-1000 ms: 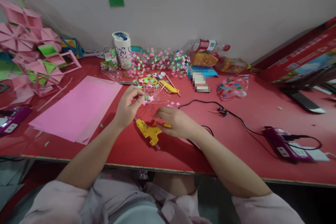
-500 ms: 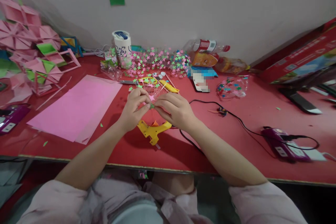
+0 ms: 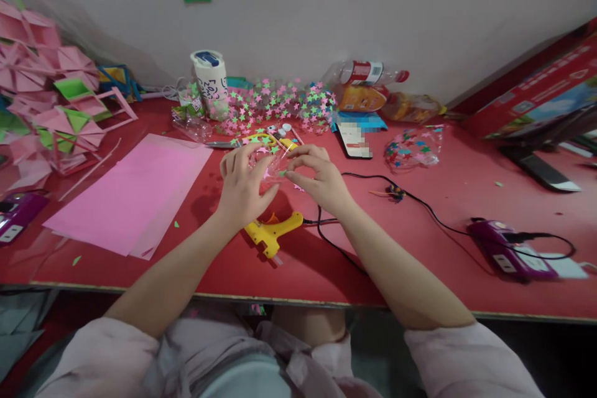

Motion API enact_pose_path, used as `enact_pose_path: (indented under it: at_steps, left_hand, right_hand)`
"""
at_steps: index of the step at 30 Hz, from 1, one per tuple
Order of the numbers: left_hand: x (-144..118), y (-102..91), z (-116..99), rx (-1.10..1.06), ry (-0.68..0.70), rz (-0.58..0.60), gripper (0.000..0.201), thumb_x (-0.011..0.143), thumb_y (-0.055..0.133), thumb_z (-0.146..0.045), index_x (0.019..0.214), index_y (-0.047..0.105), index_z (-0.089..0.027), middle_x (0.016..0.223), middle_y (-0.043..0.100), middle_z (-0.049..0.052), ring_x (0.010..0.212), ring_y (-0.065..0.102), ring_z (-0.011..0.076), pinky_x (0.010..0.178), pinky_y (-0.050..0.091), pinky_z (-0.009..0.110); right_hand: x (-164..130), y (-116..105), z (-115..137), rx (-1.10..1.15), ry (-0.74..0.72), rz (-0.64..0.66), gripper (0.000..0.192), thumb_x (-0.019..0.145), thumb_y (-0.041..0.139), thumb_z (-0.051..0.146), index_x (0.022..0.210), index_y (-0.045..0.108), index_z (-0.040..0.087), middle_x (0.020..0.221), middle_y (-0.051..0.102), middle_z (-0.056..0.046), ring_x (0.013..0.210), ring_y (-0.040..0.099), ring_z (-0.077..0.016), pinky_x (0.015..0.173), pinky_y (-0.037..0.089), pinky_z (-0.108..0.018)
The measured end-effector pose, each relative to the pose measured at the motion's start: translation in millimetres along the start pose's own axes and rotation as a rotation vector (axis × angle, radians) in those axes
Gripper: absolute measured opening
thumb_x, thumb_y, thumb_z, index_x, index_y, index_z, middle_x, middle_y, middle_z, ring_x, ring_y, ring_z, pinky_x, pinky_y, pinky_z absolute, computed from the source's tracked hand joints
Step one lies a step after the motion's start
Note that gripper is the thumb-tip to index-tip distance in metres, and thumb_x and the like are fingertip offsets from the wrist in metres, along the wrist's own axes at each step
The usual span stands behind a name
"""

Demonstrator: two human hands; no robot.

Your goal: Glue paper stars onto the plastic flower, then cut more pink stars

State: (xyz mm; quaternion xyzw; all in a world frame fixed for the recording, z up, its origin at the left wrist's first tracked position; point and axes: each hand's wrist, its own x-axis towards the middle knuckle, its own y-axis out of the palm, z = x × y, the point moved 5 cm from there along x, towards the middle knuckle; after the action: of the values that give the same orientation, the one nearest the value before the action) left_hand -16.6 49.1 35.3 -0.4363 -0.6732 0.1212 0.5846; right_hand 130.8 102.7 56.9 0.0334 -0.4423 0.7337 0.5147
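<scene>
While my sleeves (image 3: 116,354) sit lowest in the view, the yellow glue gun (image 3: 273,233) lies just past them on the red table (image 3: 420,261), free of both hands, its black cord (image 3: 373,183) trailing right to a purple power strip (image 3: 510,252). A second ago my right hand rested on that gun; now it has let go and come up to meet the left over the table. I read that as the gluing being done for this piece and the pressing or shaping being in hand.

My left hand (image 3: 245,183) is curled, fingers closed on the near side of a small clear plastic piece (image 3: 273,168) dotted with pink stars. My right hand (image 3: 317,177) pinches its other side with fingertips bent in. The piece is held between the two hands, just above the table and beyond the gun; how it is shaped I cannot tell, since the fingers cover much of it.

Left of my hands lies a pink paper sheet (image 3: 135,196). Just behind the hands are yellow scissors (image 3: 261,138), then a spread of pink and green stars (image 3: 280,106), a white canister (image 3: 209,84) and a bottle on its side (image 3: 368,71) by the wall. Folded pink paper shapes (image 3: 46,93) pile at far left, and a bag of coloured stars (image 3: 413,150) sits to the right.
</scene>
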Motion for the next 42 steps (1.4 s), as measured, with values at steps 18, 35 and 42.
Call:
enact_pose_path:
  at_steps: [18, 35, 42]
  left_hand:
    - [1.8, 4.6, -3.3, -0.074, 0.001, -0.004, 0.004, 0.078, 0.061, -0.019, 0.081, 0.060, -0.020, 0.123, 0.054, 0.010, 0.117, 0.045, 0.0283, 0.098, 0.034, 0.048]
    - [2.4, 1.4, -5.6, -0.189, -0.065, 0.037, 0.009, 0.073, 0.063, -0.016, 0.079, 0.058, -0.021, 0.124, 0.055, 0.007, 0.119, 0.046, 0.0278, 0.101, 0.035, 0.050]
    - [3.8, -0.2, -3.6, -0.250, -0.092, 0.048, 0.005, 0.078, 0.059, -0.018, 0.074, 0.056, -0.020, 0.124, 0.055, 0.008, 0.120, 0.047, 0.0259, 0.103, 0.034, 0.049]
  right_hand:
    - [-0.3, 9.7, -1.4, 0.094, 0.073, 0.053, 0.010, 0.078, 0.063, 0.021, 0.069, 0.059, 0.021, 0.092, 0.063, -0.003, 0.095, 0.055, -0.0209, 0.091, 0.039, -0.043]
    - [-1.2, 17.2, -5.3, 0.134, 0.122, 0.052, 0.009, 0.076, 0.061, 0.021, 0.067, 0.057, 0.021, 0.088, 0.063, -0.003, 0.092, 0.056, -0.0205, 0.092, 0.038, -0.043]
    - [-2.4, 19.0, -1.5, 0.124, 0.102, 0.057, 0.010, 0.077, 0.061, 0.020, 0.068, 0.056, 0.020, 0.088, 0.062, -0.003, 0.091, 0.057, -0.0194, 0.093, 0.038, -0.043]
